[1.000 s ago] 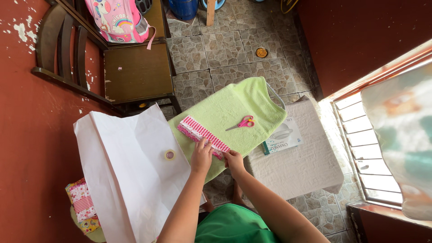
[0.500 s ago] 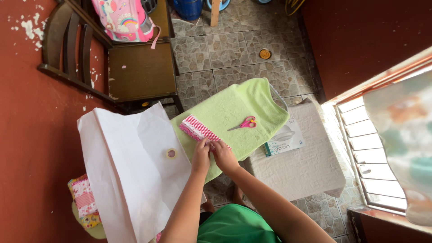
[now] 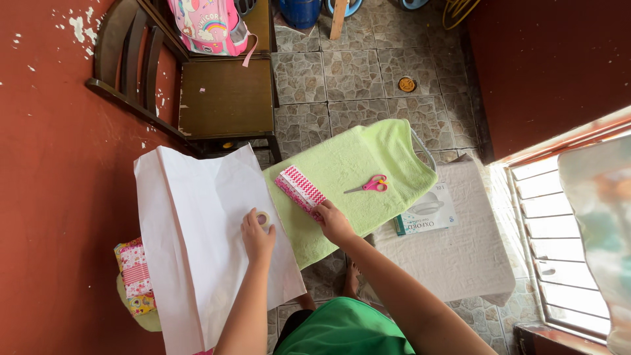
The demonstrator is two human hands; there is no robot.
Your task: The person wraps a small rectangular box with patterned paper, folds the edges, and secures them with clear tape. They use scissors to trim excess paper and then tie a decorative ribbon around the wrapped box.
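Observation:
A folded strip of pink and white chevron paper (image 3: 300,186) lies on a light green towel (image 3: 355,172). My right hand (image 3: 333,221) presses down on its near end, fingers together. My left hand (image 3: 256,235) rests on a large white paper sheet (image 3: 197,230) and its fingers close around a small roll of clear tape (image 3: 264,218). Pink-handled scissors (image 3: 369,186) lie on the towel to the right of the strip, untouched.
A white box (image 3: 430,212) lies on a grey padded surface (image 3: 460,256) at right. A dark wooden chair (image 3: 223,98) with a pink backpack (image 3: 210,26) stands behind. A patterned cloth bundle (image 3: 135,276) sits at lower left by the red wall.
My left hand left the chevron strip and moved left onto the tape roll. The strip is now folded shorter, with my right hand holding its end. The camera view shifted slightly.

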